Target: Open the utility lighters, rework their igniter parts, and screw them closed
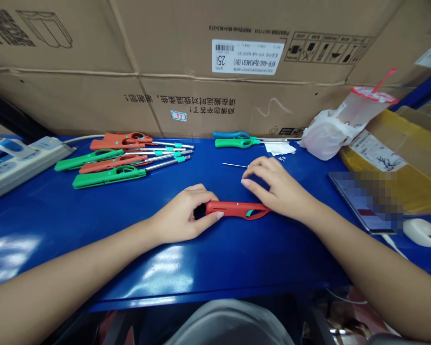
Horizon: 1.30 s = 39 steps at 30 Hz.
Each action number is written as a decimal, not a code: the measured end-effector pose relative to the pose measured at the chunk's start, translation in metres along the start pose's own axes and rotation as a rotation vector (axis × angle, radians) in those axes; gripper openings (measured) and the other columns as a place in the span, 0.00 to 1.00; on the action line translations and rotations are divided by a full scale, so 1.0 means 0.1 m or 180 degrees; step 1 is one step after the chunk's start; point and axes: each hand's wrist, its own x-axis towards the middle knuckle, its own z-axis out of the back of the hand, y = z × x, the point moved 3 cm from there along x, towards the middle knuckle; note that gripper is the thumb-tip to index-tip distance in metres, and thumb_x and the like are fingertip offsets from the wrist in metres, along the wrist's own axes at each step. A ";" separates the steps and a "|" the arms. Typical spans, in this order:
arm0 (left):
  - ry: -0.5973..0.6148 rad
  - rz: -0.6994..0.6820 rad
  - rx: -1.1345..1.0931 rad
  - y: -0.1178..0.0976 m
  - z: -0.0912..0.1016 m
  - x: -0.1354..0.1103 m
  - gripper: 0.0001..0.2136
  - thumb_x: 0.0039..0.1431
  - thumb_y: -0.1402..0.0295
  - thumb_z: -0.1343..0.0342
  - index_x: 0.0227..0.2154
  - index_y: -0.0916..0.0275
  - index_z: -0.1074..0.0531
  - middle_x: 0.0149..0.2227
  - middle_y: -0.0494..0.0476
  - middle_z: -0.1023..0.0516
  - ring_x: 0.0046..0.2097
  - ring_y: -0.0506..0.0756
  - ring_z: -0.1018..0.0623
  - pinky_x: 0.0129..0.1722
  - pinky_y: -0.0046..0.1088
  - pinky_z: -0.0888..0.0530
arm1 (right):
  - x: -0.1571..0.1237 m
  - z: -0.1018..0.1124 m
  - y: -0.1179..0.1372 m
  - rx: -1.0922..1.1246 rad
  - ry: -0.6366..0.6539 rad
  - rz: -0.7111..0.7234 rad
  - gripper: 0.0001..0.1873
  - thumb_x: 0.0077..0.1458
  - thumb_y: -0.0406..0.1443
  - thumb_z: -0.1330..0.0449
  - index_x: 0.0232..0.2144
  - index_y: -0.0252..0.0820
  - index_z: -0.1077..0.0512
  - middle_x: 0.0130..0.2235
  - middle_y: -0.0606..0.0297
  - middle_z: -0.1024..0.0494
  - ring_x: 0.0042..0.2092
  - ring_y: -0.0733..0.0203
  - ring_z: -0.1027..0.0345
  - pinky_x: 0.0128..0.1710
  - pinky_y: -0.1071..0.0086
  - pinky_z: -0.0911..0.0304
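A red lighter handle (pixel 233 209) with a small green trigger lies flat on the blue table (pixel 93 225). My left hand (pixel 183 214) grips its left end between thumb and curled fingers. My right hand (pixel 278 188) rests over its right end, fingers bent and pressed down on it. A thin metal rod (pixel 234 165) lies on the table just beyond my right hand's fingertips.
Several green and red long-nosed lighters (pixel 122 158) are piled at the back left. A blue and a green one (pixel 237 139) lie against the cardboard boxes (pixel 215 67). A power strip (pixel 17 163) sits far left. A plastic bag with a cup (pixel 341 124), a phone (pixel 366 199) and a tape roll (pixel 425 232) are at the right.
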 end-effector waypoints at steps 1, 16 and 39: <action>0.0001 -0.0043 0.0045 0.01 0.00 0.01 0.11 0.69 0.61 0.45 0.38 0.63 0.23 0.34 0.56 0.22 0.38 0.55 0.24 0.40 0.31 0.28 | 0.01 0.03 -0.08 -0.0257 -0.0242 -0.0126 0.13 0.68 0.44 0.44 0.46 0.42 0.26 0.50 0.52 0.25 0.55 0.46 0.33 0.59 0.50 0.38; 0.0092 -0.0228 0.0668 0.08 -0.01 -0.03 0.14 0.68 0.61 0.41 0.52 0.60 0.24 0.49 0.60 0.23 0.49 0.60 0.25 0.52 0.41 0.29 | 0.06 0.04 -0.56 0.0251 -0.0649 -0.0630 0.12 0.58 0.34 0.41 0.44 0.43 0.23 0.44 0.54 0.21 0.44 0.48 0.24 0.50 0.49 0.27; -0.0126 -0.0079 0.0702 0.15 0.00 -0.04 0.16 0.67 0.61 0.40 0.53 0.60 0.21 0.41 0.58 0.25 0.42 0.58 0.25 0.45 0.39 0.26 | -0.05 0.67 -1.03 0.0459 -0.3048 -0.1087 0.22 0.57 0.57 0.37 0.31 0.48 0.35 0.25 0.68 0.29 0.24 0.59 0.33 0.25 0.62 0.34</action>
